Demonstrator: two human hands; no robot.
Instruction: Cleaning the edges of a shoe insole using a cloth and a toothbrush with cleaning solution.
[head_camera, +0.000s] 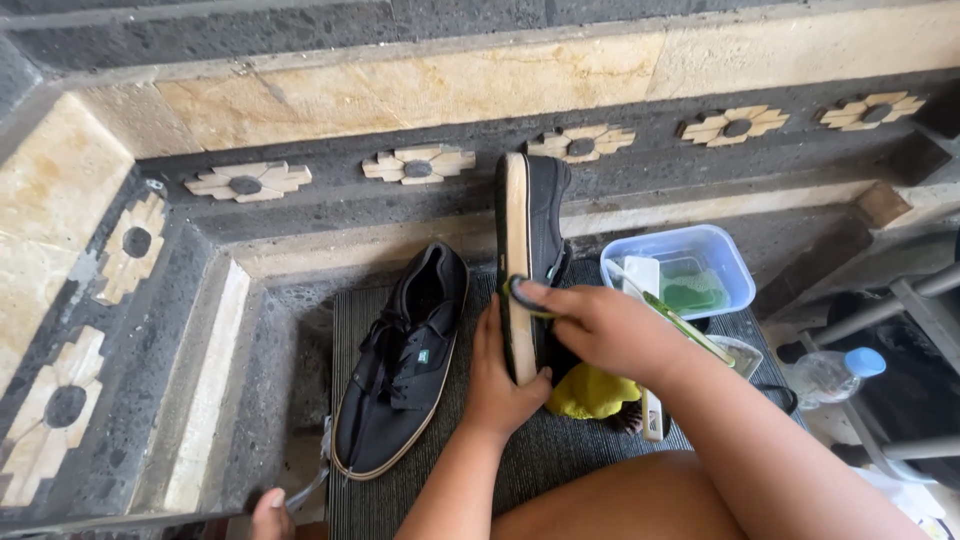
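Two hands were engaged on one black canvas shoe, which was stood on edge with its tan sole turned toward the person, presumably so the sole edge lay exposed for cleaning. The left hand was clasped around the heel end from below, fingers closed on it, steadying the shoe upright on the dark ribbed mat. The right hand was closed on a green-handled brush, its fingertips pressed at the sole's edge; the bristle end was hidden behind the hand and could not be assessed.

Just left of the held shoe, the matching shoe lay flat on the mat, laces up, apart from both hands. A yellow cloth sat beneath the right wrist. Behind it stood a clear plastic tub holding greenish liquid, near the stone step wall. A plastic water bottle lay further right, off the mat.
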